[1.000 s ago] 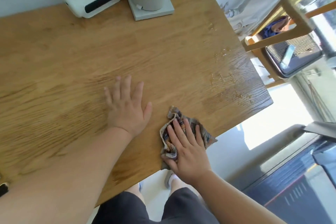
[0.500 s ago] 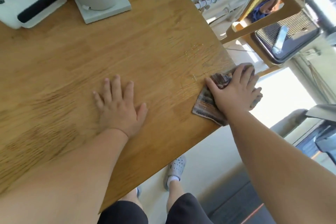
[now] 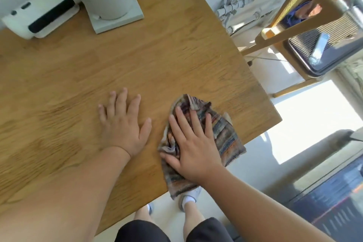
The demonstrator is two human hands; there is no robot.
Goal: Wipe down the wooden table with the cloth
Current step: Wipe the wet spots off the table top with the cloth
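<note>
One wide-angle view, worn on the person's head, looks forward and steeply down onto the tabletop [image 3: 157, 55] from over its near edge. It sits close. The left hand [image 3: 121, 124] and right hand [image 3: 192, 143] fall mid-frame. The frame is rolled, so that edge runs diagonally. The tabletop's right corner, the floor [image 3: 306, 116] and the person's legs [image 3: 192, 220] show below.
</note>
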